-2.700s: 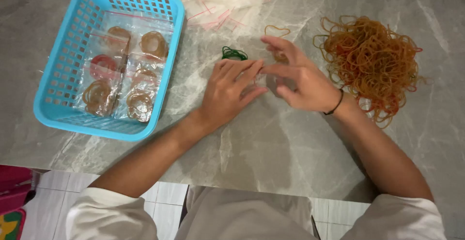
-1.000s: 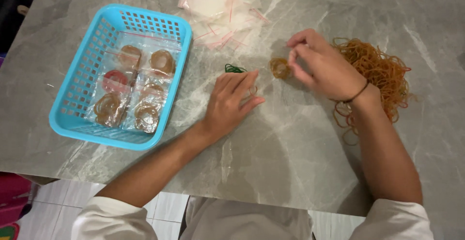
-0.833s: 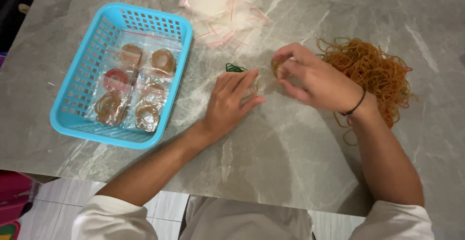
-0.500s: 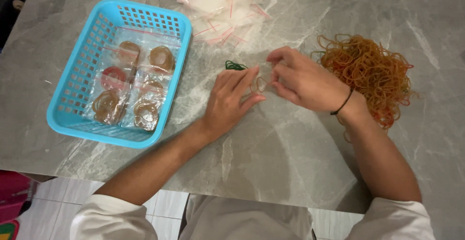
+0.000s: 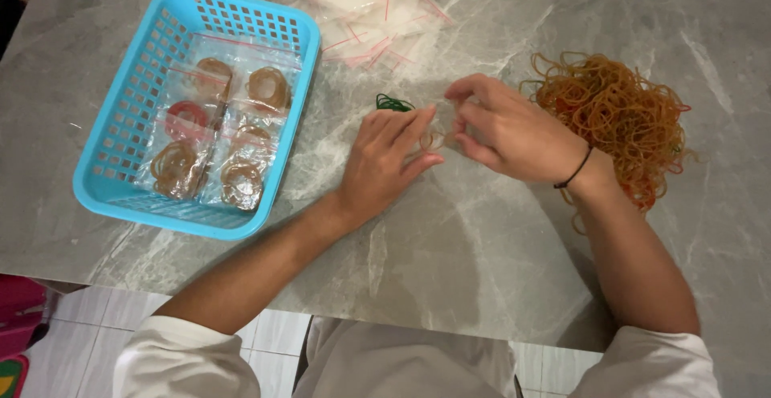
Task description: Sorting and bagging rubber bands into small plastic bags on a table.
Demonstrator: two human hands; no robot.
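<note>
Now a few tan bands are being gathered mid-table, pinched between the two hands just right of a small green band. The left hand lies palm-down, fingers loosely extended, its fingertips resting on the bands; the right hand is curled, thumb and forefinger closed toward the same small bunch. By the look of it, the bands would be best kept flat and stacked into one neat ring, with the left fingers pinning them while the right squares them up; a light grip should be enough, so nothing springs away. Further right the loose pile of orange bands sits close behind the right wrist. On the left, a blue basket holds filled clear bags; empty bags lie at the far edge. How many bands are held cannot be counted, since fingers cover most of them, and whether the right fingertips actually grip them is hard to make out
</note>
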